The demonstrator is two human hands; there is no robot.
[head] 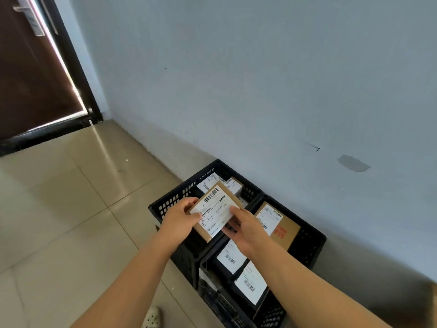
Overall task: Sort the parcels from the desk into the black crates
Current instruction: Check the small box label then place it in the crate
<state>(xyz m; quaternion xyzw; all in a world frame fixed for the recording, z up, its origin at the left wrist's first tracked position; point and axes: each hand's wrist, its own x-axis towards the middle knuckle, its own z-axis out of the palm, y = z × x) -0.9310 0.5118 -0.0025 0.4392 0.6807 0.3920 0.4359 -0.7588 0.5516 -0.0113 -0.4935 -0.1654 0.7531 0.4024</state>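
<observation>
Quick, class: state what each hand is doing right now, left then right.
Left hand: closed, its grip on the left edge of the labelled cardboard parcel.
Right hand: closed, its grip on the same parcel's right edge.

My left hand (181, 218) and right hand (246, 229) cover the held parcel (216, 209) at its near corners. Label print (214, 213) too small to read. Near crate (272, 313) and my shoe (152, 318) cut by the bottom edge.

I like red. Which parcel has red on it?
The brown box in the right crate, nearest the wall: it alone shows a red print beside its white label.
</observation>
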